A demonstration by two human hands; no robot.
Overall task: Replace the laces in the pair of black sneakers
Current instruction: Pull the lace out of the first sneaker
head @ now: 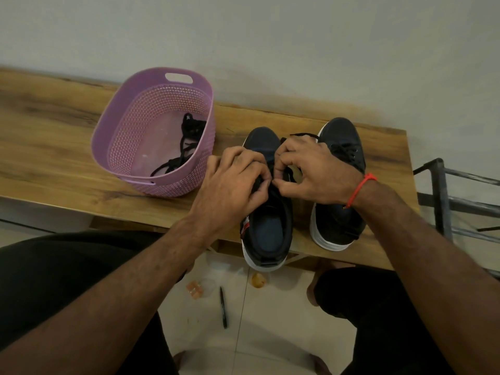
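From the head view, we are curling our left hand [232,182] and right hand [311,171] over the near sneaker [267,226] on the wooden table [54,147], both pinching its black lace [270,169] at the eyelets. The second sneaker [341,158] is sitting just beside, under our right wrist. Spare laces [186,142] are lying in the purple basket [121,125]

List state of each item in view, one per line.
left sneaker: upright on bench, being laced, heel overhanging edge
right sneaker: upright, laced
left hand: pinching lace over left sneaker
right hand: pinching lace over left sneaker
basket: upright, open
lace in basket: loose, tangled
pen: lying on floor
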